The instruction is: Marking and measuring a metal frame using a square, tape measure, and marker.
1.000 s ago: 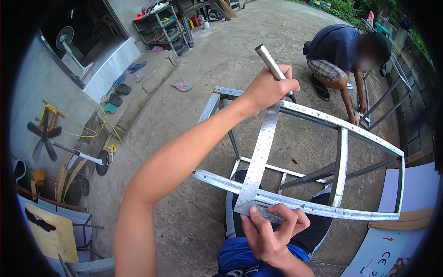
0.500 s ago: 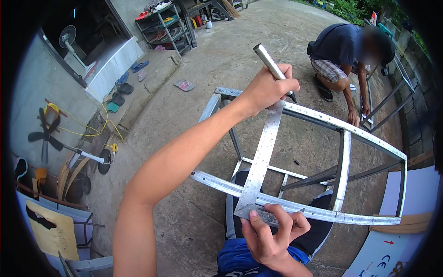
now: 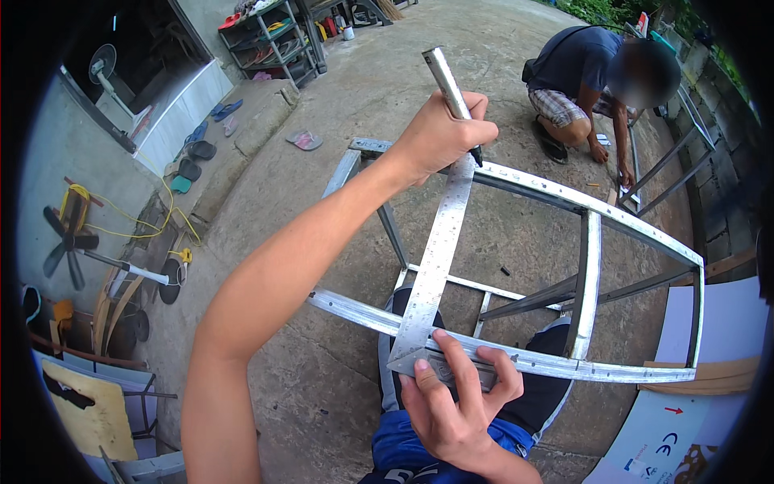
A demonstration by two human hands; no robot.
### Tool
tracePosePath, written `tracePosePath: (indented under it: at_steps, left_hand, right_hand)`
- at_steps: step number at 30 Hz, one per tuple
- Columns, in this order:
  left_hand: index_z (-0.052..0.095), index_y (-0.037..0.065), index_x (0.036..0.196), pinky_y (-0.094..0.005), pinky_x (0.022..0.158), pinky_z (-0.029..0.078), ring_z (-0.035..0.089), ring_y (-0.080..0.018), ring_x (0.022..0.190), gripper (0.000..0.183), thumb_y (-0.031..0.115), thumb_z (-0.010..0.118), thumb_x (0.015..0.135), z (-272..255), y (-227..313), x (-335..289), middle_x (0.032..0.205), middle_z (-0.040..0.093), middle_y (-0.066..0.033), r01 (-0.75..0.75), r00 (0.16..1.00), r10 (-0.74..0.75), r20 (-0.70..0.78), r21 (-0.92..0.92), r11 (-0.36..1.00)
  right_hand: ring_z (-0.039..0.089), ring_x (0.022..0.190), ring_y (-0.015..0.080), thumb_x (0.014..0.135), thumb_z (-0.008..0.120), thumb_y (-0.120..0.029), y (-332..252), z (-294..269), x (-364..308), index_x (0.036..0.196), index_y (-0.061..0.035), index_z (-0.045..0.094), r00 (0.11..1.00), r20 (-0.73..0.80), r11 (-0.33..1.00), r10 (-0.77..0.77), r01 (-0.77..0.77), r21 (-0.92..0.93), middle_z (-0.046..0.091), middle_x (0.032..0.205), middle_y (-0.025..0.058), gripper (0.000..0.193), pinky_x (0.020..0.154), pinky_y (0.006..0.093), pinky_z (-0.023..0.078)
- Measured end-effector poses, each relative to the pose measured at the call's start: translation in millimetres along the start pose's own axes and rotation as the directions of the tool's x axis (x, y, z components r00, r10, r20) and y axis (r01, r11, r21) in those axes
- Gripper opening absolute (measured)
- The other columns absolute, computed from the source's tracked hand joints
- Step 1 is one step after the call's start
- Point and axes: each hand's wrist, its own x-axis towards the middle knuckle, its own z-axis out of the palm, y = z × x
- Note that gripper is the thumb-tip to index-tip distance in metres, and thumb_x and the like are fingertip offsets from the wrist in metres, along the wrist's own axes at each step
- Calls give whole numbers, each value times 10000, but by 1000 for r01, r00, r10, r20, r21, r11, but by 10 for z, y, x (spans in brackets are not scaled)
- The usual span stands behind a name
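My left hand (image 3: 445, 133) is closed around a silver marker (image 3: 448, 81) with a black tip. That tip touches or hovers just over the far bar of a welded metal frame (image 3: 591, 282), beside the blade end of a square. The steel square (image 3: 431, 270) lies across the frame from near bar to far bar. With fingers bent, my right hand (image 3: 453, 403) presses the square's thick grey stock against the near bar; one fingertip rests by the blade's base. The frame stands before my knees.
A co-worker (image 3: 580, 73) crouches at the far right, hands near another metal frame (image 3: 677, 177). Sandals (image 3: 304, 140) lie on the concrete. A shoe rack (image 3: 274, 44) stands at the far left, a fan without its guard (image 3: 71, 240) at left. Boards (image 3: 685, 419) lie at lower right.
The marker tip has come closer to the square's blade. My right fingers have shifted, one now reaching onto the near bar. The whole view has moved slightly; the co-worker's hands have shifted.
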Motion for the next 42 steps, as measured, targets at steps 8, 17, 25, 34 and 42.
tracePosePath:
  at_steps: [8,17,25,34,42]
  left_hand:
    - [302,80,557,-277,467,194,255,-46,529,286,56,546,705,95,-28,17,541,268,53,-72,989,101,-109,238,969]
    - [296,40,580,-298,472,234,275,-81,517,277,84,541,702,123,4,8,531,263,-6,-98,983,149,-105,385,918]
    - [280,28,587,-304,470,233,267,-92,513,278,56,534,696,156,17,11,527,253,-23,-154,982,188,-28,466,871]
    - [259,52,574,-298,460,182,230,-64,524,288,32,513,708,143,4,43,535,229,22,-110,983,150,-101,326,939]
    - [256,74,566,-285,486,171,226,-50,548,295,32,513,707,107,-60,62,560,223,49,-81,990,108,-85,273,959]
  right_hand:
    - [387,1027,338,603,778,-163,-16,-84,45,911,-106,610,995,99,1000,-28,27,2,607,1133,132,355,813,461,228]
    - [397,1023,317,601,778,-168,8,-37,-7,886,-116,620,999,48,998,-3,0,55,613,1137,106,330,798,455,219]
    - [394,1015,295,595,779,-183,20,-7,-29,868,-136,627,1000,8,998,1,-1,55,623,1134,82,316,788,437,210]
    - [386,1020,302,600,776,-187,32,-9,-18,851,-143,633,1000,-10,999,-18,19,51,624,1132,77,293,780,431,206]
    - [386,1020,310,610,770,-182,26,-22,-16,856,-138,629,1000,-2,998,-19,19,52,622,1127,86,287,784,434,210]
